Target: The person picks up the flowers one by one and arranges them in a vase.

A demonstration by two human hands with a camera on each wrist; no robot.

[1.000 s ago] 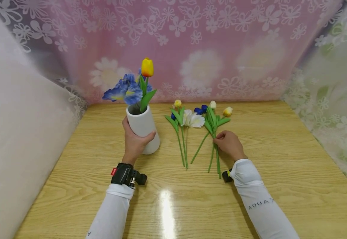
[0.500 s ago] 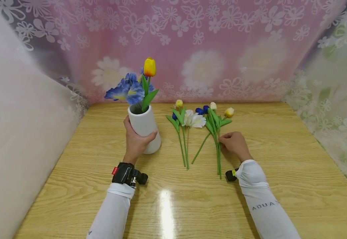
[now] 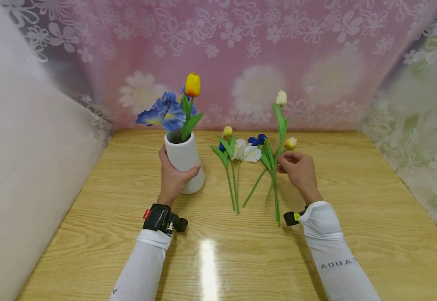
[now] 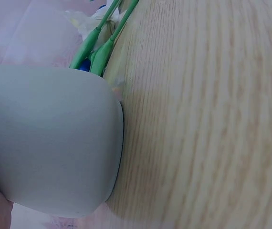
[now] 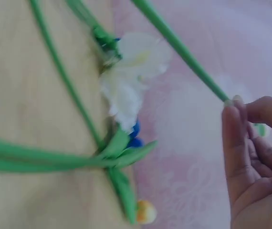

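My left hand [image 3: 175,179] grips the white vase [image 3: 182,154] around its lower side, thumb across the front. The vase holds blue irises [image 3: 165,115] and a yellow-orange tulip [image 3: 193,85], and leans slightly left in the head view. Only the smooth vase wall [image 4: 55,138] and a bit of my hand show in the left wrist view. My right hand [image 3: 299,171] pinches the green stem of a white tulip [image 3: 281,98] between thumb and fingertips. That stem [image 5: 188,59] stands away from the table in the right wrist view. The tulip's head is raised above the other flowers.
On the table [image 3: 218,251] left of my right hand lie a white iris [image 3: 246,152] and a yellow tulip [image 3: 227,131]. Dark blue tulips [image 3: 257,140] and a yellow-white tulip [image 3: 290,143] lie close around the lifted stem. A pink floral curtain [image 3: 218,62] hangs behind.
My right hand has pulled the white tulip up from the bunch, raising its head well above the others. My left hand still holds the vase; the view has shifted slightly.
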